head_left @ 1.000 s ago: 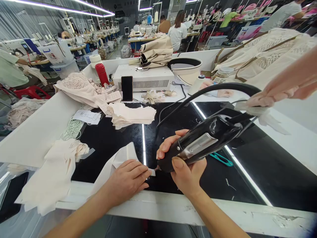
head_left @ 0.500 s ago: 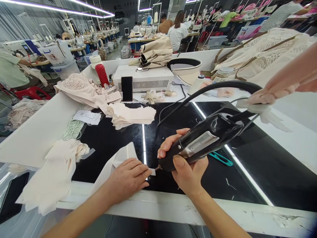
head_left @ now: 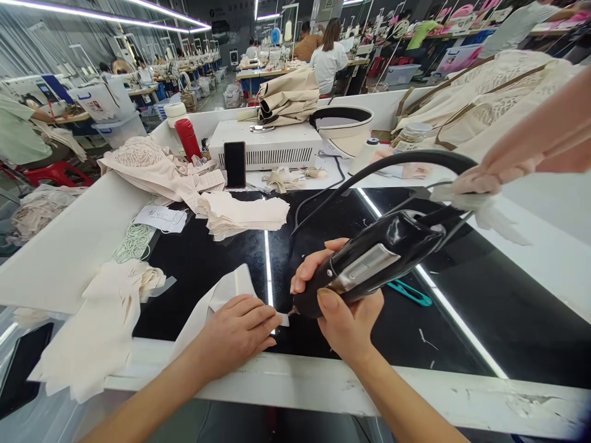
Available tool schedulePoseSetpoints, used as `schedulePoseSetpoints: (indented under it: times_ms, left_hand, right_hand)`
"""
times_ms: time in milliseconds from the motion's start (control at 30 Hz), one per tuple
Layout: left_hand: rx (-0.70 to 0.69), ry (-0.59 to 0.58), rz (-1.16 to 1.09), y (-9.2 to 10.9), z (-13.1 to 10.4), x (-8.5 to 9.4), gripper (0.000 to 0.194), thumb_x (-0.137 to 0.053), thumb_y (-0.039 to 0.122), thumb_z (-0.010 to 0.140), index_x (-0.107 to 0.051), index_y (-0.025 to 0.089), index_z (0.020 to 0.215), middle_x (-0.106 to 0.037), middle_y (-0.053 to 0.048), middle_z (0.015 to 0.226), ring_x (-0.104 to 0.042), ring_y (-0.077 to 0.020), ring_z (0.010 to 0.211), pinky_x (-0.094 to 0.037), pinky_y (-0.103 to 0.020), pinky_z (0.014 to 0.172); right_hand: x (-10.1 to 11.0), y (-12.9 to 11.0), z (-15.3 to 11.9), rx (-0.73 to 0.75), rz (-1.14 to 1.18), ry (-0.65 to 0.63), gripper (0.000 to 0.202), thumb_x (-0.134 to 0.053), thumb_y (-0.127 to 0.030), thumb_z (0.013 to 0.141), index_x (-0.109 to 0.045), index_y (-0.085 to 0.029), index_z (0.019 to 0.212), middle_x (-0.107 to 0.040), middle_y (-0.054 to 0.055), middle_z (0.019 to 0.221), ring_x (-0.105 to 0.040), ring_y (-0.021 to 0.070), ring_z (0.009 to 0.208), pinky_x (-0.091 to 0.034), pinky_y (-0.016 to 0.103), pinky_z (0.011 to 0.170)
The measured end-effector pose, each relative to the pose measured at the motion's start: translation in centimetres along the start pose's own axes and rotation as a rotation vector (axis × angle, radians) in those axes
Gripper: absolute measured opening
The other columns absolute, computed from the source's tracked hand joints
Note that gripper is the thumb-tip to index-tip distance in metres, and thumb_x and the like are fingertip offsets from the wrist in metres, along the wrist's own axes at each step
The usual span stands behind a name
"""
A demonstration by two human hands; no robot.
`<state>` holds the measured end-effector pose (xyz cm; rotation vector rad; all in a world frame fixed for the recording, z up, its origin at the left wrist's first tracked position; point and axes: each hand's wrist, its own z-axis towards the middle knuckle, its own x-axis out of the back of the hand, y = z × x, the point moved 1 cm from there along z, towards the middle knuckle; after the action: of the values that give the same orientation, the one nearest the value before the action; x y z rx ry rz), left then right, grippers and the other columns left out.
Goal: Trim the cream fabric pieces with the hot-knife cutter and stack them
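Note:
My left hand (head_left: 237, 335) lies on a pale fabric piece (head_left: 215, 301), fingers together, pressing it onto the black work surface (head_left: 217, 252). A narrow strip of the fabric pokes out past the fingertips. My right hand (head_left: 346, 314) is wrapped round a black handheld tool (head_left: 369, 258) with a silver panel. The tool is tilted, its thin metal tip touching or very near the end of the strip. A thick black cable (head_left: 392, 161) leads from its rear, with light cloth tied round it.
Stacked beige pieces (head_left: 249, 212) and a phone (head_left: 235, 165) lie beyond my hands. Teal snips (head_left: 410, 293) rest to the right of the tool. More fabric (head_left: 99, 326) hangs over the left edge. A white box (head_left: 268, 144) stands at the back; people sit beyond.
The tool and my right hand have shifted very slightly left in view, along with most of the scene. Both hands keep the same hold.

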<state>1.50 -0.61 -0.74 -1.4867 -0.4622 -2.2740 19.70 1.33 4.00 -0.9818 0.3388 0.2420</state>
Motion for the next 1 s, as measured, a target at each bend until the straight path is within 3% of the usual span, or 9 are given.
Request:
schedulePoseSetpoints:
  times_ms: [267, 867, 1000]
  left_hand:
    - [-0.004, -0.003, 0.0, -0.1, -0.1, 0.0, 0.024, -0.059, 0.029, 0.104, -0.061, 0.014, 0.123, -0.072, -0.007, 0.111, -0.067, -0.0208, 0.105, -0.055, -0.036, 0.097]
    - [-0.002, -0.039, 0.011, -0.2, -0.2, -0.3, 0.026, -0.055, 0.031, 0.106, -0.062, 0.016, 0.125, -0.072, -0.009, 0.113, -0.067, -0.0213, 0.107, -0.056, -0.037, 0.099]
    - [0.013, 0.011, 0.038, -0.1, -0.6, 0.0, 0.027, -0.053, 0.029, 0.107, -0.062, 0.015, 0.127, -0.072, -0.009, 0.119, -0.066, -0.0219, 0.114, -0.054, -0.04, 0.106]
  right_hand:
    - [-0.1, 0.1, -0.1, 0.004, 0.011, -0.001, 0.043, -0.081, -0.039, 0.085, -0.056, -0.027, 0.118, -0.065, -0.002, 0.081, -0.063, 0.0143, 0.06, -0.055, 0.029, 0.053]
    - [0.0, -0.6, -1.1, -0.027, 0.01, -0.02, 0.038, -0.078, -0.038, 0.088, -0.057, -0.029, 0.119, -0.065, -0.002, 0.082, -0.063, 0.0152, 0.061, -0.056, 0.03, 0.054]
    - [0.0, -0.6, -1.2, -0.022, 0.012, -0.021, 0.038, -0.078, -0.038, 0.088, -0.057, -0.028, 0.119, -0.065, -0.002, 0.082, -0.062, 0.0151, 0.062, -0.056, 0.03, 0.055]
